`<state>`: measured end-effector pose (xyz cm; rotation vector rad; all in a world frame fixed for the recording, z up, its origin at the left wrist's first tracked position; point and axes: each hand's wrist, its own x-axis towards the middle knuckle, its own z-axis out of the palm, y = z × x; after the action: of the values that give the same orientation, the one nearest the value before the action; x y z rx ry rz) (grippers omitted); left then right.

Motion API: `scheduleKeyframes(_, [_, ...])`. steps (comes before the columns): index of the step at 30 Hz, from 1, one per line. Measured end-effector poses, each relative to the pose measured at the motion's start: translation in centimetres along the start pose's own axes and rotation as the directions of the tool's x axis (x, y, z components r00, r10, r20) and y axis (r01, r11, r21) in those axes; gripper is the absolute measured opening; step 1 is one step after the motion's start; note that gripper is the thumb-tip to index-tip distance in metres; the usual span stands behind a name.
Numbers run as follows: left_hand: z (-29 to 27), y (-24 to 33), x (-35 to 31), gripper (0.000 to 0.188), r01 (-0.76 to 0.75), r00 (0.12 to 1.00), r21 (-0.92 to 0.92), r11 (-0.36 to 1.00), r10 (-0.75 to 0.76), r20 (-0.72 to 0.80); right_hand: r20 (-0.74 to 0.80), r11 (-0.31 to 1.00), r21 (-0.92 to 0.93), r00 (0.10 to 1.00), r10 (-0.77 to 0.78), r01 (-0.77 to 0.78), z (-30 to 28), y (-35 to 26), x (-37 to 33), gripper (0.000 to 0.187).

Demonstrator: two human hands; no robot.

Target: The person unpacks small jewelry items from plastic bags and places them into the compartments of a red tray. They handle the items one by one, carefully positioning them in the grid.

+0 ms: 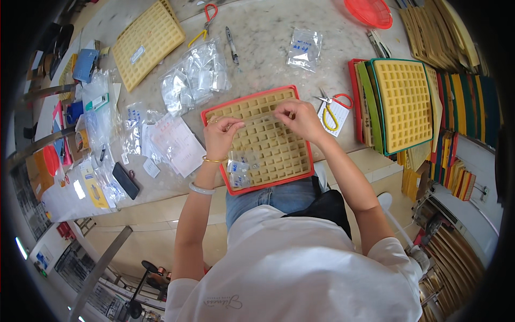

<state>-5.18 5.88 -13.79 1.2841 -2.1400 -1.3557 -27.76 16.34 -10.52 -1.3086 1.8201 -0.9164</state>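
Nearest me is the white shirt (pixel 300 263) of the seated worker, with blue jeans (pixel 263 197) showing beyond it, and just over the lap sits the near edge of a yellowish gridded tray (pixel 287 156) in a red frame, most of it on the marbled table (pixel 263 59). A few small clear bags (pixel 237 167) lie on its near left corner. The left hand (pixel 224 130), a gold bangle (pixel 215 160) and a pale one behind it on that arm, is poised over the tray's left side, thumb and finger brought close together; the right hand (pixel 298 115) bends inward over the far right part in much the same way. From here I can't tell whether either has something gripped. Left of the tray are loose papers (pixel 179 144) and, farther left, a dark phone (pixel 125 181); to its right, scissors (pixel 328 100) with red and yellow handles rest on a white card. Beyond the tray I see a heap of clear plastic bags (pixel 196 78), a pen (pixel 232 45), another gridded tray (pixel 150 43) at far left, and a red basket (pixel 370 13) at the back.
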Motion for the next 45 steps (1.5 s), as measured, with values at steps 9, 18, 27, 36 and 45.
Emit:
scheduleKeyframes(9, [1.4,2.4,-0.3,0.015,-0.329,0.944,0.147,0.933,0.325,0.051,0.054,0.997,-0.055,0.997,-0.050,0.053,1.0,0.0,-0.5,0.006])
scheduleKeyframes(18, [1.7,1.8,0.7,0.014,-0.361,0.930,0.213,0.908,0.334,0.154,0.010,0.971,-0.183,0.988,-0.156,0.155,0.6,0.4,-0.7,0.014])
scheduleKeyframes(27, [2.3,2.2,1.2,0.021,-0.409,0.909,0.274,0.870,0.363,0.205,0.020,0.934,-0.300,0.980,-0.196,0.193,1.1,1.0,-0.6,0.014])
scheduleKeyframes(36, [2.8,3.7,1.3,0.019,-0.440,0.898,0.277,0.854,0.415,0.147,0.020,0.915,-0.332,0.971,-0.237,0.230,1.3,0.7,-0.5,0.016])
scheduleKeyframes(45, [3.4,3.7,1.5,0.019,-0.496,0.863,0.253,0.830,0.505,0.036,-0.064,0.945,-0.261,0.973,-0.220,0.196,1.3,0.1,-0.4,0.012])
